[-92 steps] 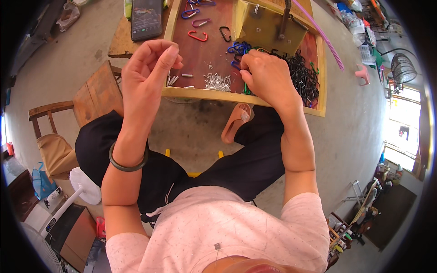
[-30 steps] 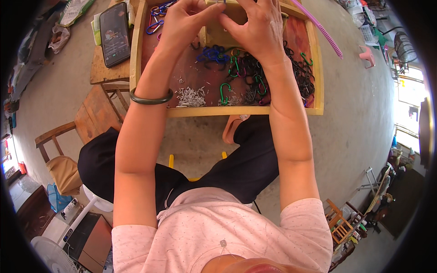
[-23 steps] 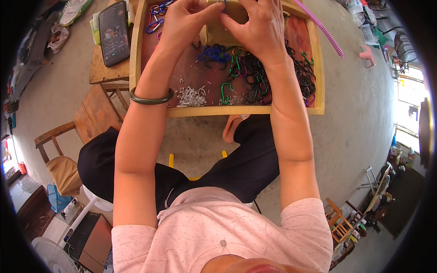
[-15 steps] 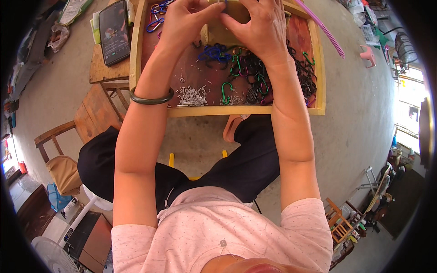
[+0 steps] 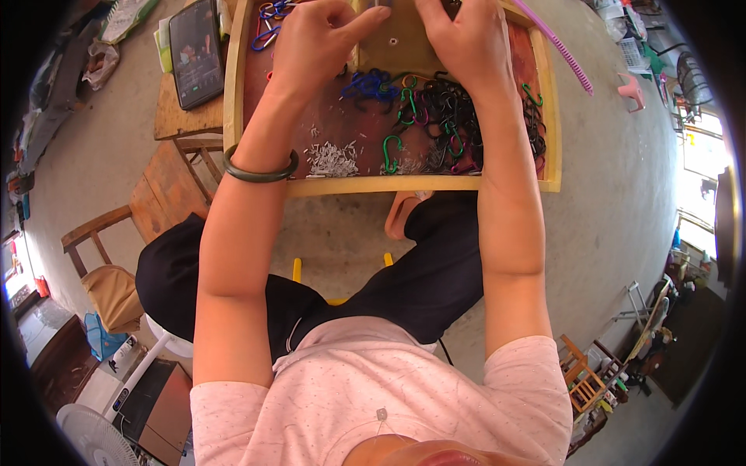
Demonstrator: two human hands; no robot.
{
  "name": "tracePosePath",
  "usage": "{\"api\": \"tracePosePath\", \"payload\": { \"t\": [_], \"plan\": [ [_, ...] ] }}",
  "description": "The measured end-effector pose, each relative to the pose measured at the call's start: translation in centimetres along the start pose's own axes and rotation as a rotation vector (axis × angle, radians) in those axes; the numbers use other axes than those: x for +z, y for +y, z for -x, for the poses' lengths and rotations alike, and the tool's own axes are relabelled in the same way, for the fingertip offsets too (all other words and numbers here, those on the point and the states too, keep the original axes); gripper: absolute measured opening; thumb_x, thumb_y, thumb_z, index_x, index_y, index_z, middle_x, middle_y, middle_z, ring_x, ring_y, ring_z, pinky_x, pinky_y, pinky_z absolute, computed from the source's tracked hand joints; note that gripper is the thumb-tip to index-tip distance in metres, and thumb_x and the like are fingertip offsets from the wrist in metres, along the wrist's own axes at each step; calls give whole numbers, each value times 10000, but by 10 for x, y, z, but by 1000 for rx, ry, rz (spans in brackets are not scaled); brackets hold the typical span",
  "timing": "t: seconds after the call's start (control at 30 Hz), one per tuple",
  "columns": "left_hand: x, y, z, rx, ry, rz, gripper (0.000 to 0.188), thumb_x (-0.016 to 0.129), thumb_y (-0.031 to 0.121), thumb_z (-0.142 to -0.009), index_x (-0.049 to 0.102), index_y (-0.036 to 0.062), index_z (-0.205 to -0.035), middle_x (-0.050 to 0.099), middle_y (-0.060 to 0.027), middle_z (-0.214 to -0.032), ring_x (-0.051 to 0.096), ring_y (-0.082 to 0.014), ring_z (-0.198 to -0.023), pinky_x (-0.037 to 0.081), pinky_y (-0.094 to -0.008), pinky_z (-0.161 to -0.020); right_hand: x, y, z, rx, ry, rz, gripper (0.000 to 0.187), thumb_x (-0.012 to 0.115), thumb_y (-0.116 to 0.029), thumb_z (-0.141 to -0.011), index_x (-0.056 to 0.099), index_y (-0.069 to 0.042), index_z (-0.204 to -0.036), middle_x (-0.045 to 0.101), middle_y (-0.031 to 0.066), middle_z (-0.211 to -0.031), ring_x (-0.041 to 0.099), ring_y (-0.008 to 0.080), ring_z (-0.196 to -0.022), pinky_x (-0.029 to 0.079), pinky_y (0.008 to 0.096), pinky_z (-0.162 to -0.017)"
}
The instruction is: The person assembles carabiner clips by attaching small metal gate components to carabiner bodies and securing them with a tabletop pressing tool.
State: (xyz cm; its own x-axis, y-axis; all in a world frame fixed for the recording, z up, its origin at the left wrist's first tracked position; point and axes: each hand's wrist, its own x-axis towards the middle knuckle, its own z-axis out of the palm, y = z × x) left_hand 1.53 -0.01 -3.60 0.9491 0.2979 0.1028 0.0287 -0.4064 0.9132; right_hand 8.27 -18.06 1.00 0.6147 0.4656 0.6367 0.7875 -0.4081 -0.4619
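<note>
- Since about three seconds ago the view has tipped forward and both hands have moved from the near rim of the wooden tray [image 5: 388, 185] to its far side, up by the brass-coloured block [image 5: 396, 48]. Over the last second nothing much shifts, so I judge the work has gone from picking up parts to fitting them at the block.
- The left hand [image 5: 315, 39] is curled beside the block on its left, with the index finger stretched toward it; thumb and fingers look pressed together, but what they pinch is too small to tell.
- The right hand [image 5: 458, 39] sits at the block's right, knuckles toward the camera, fingers folded down; I cannot tell what it grips.
- The piece being worked on is hidden between the fingertips at the top edge of the view, so its long axis and heading cannot be read.
- Nearer the person than the block lie a heap of coloured carabiner hooks [image 5: 443, 116], a loose green hook [image 5: 391, 147] and a small pile of silvery pins [image 5: 332, 159].
- A tablet [image 5: 196, 50] rests left of the tray.
</note>
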Motion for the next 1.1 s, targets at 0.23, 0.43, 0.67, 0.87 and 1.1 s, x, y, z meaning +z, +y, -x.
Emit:
{"api": "tracePosePath", "payload": {
  "t": [0.23,0.43,0.67,0.87,1.1],
  "plan": [
    [-2,25,7,-40,41,-231,267,796,248,-911,646,29,-893,616,-31,-735,555,-74,-612,433,-305,-506,9,-13,-13,-137,-94,13,388,600,-48,-902,673,36,-1273,703,270,-1171,668,419,-1102,510,451,-985],
    [5,28,17,361,238,-661,372,847,322,-808,689,55,-1013,654,-90,-863,646,-259,-781,509,-410,-713,7,-11,-9,-148,-45,6,391,628,-20,-847,707,10,-1229,724,237,-1135,685,407,-1053,529,453,-952],
    [-20,28,6,728,520,-907,686,884,478,-666,636,63,-1152,644,-101,-1088,581,-308,-1077,396,-427,-1018,7,-3,-11,-268,-49,15,395,647,-29,-851,707,2,-1241,724,226,-1154,688,382,-1079,529,440,-964],
    [-25,32,6,639,475,-910,699,892,528,-612,647,71,-1081,665,-91,-1027,605,-294,-1023,405,-406,-976,8,-4,-11,-301,-30,27,422,648,-28,-859,693,-15,-1278,718,213,-1198,683,370,-1118,519,446,-982],
    [-25,29,1,656,509,-905,692,905,524,-595,655,71,-1055,680,-89,-1026,609,-290,-1020,412,-404,-966,0,-4,-7,-278,-99,64,514,646,-28,-850,647,-47,-1364,714,207,-1211,667,382,-1124,488,464,-1013]
  ]
}}
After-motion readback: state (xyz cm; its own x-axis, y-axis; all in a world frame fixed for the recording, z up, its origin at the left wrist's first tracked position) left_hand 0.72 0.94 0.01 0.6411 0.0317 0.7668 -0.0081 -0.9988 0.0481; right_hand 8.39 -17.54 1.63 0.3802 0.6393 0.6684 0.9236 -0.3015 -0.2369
